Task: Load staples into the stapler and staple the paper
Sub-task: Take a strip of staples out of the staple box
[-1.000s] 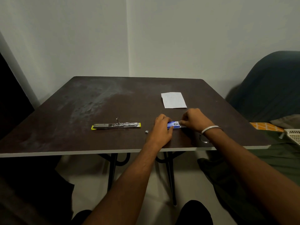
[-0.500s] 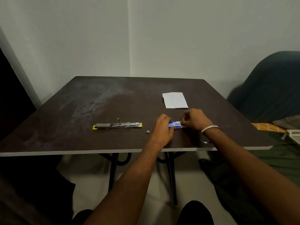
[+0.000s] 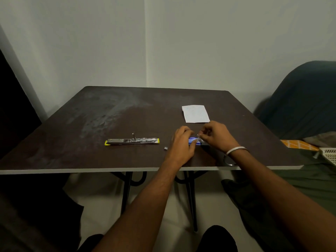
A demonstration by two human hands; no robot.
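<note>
Between the two hands, low on the dark brown table (image 3: 76, 142), lies a small blue staple box (image 3: 193, 140), a flat cardboard rectangle with pale print. The left hand (image 3: 182, 144) lies palm down over the box's left end, fingers curled and pressed on it, the forearm reaching in straight from the near edge. The right hand (image 3: 215, 134) is bent at the wrist with its fingertips (image 3: 200, 136) drawn together in a pinch at the box's right end, where something pale and shiny shows; whether that is a flap or a strip of staples cannot be told. A plain metal bangle (image 3: 235, 150) rings the right wrist.

Well to the left of the left hand the stapler (image 3: 132, 141) lies swung open flat, a long bright metal bar with yellow plastic tips at both ends and a thin pin standing up at its middle. Just beside the left hand's wrist side sits a tiny metal piece (image 3: 165, 148). Just beyond the right hand lies the paper (image 3: 195, 114), a white folded sheet, flat on the tabletop, whose surface is matt with a greyish worn patch.
</note>
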